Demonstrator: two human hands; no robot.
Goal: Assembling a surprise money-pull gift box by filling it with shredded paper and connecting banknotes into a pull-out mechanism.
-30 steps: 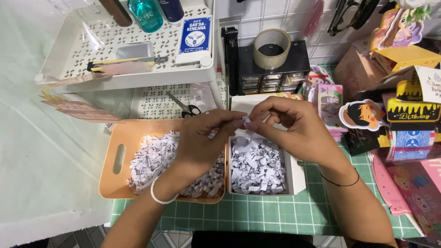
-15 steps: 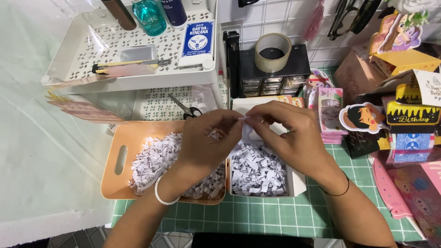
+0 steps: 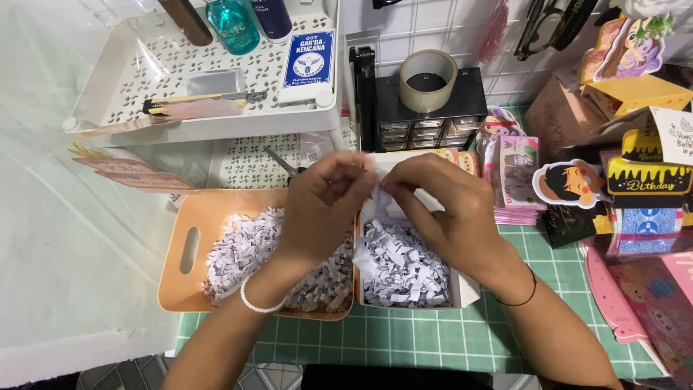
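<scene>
Centrally, left hand (image 3: pixel 321 206) and right hand (image 3: pixel 440 209) met fingertip to fingertip, both pinched shut on a small white paper piece (image 3: pixel 380 195), above white box (image 3: pixel 462 289) of paper shreds (image 3: pixel 397 267), orange tray (image 3: pixel 180 253) at eight o'clock, tape roll (image 3: pixel 428 71) at twelve.

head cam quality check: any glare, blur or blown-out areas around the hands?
Head view: even, soft light with only faint shadows under the left hand and right hand; the white paper pinched between the fingertips is slightly soft, detail hard to read; the shredded paper in the white box is sharp; the pale sheet on the left is near blown-out; the clear tray lid shows mild glare.
</scene>
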